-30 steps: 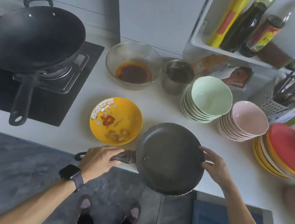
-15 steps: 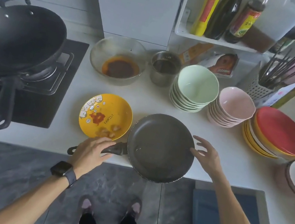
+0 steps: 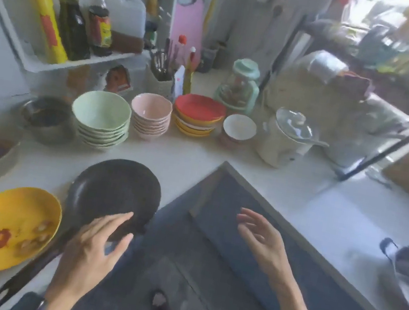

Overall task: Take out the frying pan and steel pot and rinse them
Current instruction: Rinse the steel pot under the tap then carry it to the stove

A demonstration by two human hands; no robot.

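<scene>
On the head camera I see the frying pan (image 3: 115, 191) lying on the white counter (image 3: 186, 159) at its front edge, bowl away from me, its long handle running down-left toward the frame's bottom corner. Left of it sits a yellow plate (image 3: 4, 229); behind it stand stacked green bowls (image 3: 100, 120) and a small steel pot (image 3: 45, 118). The picture is smeared. My left hand (image 3: 90, 252) hovers over the pan's near rim, fingers spread, gripping nothing. My right hand (image 3: 262, 239) floats above the dark floor, fingers loosely splayed and empty.
</scene>
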